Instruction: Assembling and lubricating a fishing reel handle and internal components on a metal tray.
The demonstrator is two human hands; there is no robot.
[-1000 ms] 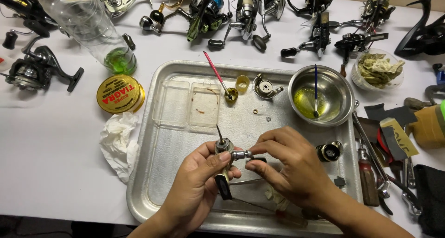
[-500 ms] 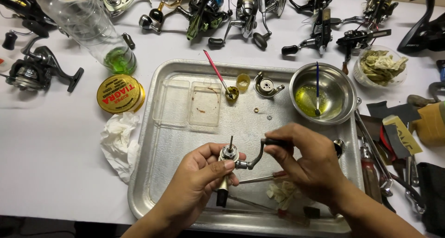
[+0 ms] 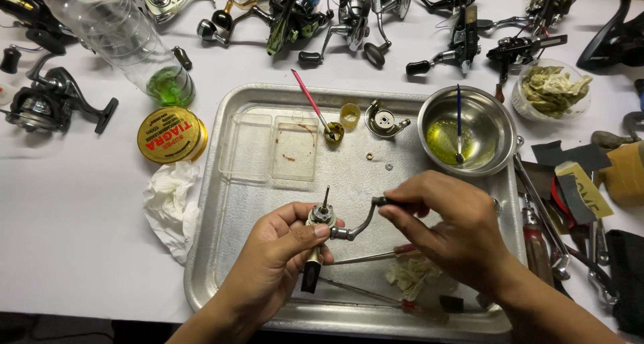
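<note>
The left hand (image 3: 278, 260) holds a small fishing reel body (image 3: 318, 233) upright over the metal tray (image 3: 221, 250), its fingers closed around it, thumb pressed on the side, with a thin shaft sticking up from the top. The right hand (image 3: 449, 226) pinches the knob end of the reel's crank handle (image 3: 359, 223), fingers closed on it; the bent arm runs down-left to the body. Under the hands, 2 screwdrivers (image 3: 376, 257) and a crumpled rag (image 3: 412, 277) lie in the tray. Farther back in the tray sit 2 clear plastic boxes (image 3: 272, 148), a pink-handled brush (image 3: 310, 102) resting in a small yellow cup, a reel side cover (image 3: 384, 119) and a steel bowl (image 3: 493, 126) of yellowish oil with a blue brush. On the white table (image 3: 67, 237), a crumpled tissue (image 3: 168, 206) lies just left of the tray, with a yellow line spool (image 3: 171, 135) and a tipped clear plastic bottle (image 3: 114, 32) behind it
</note>
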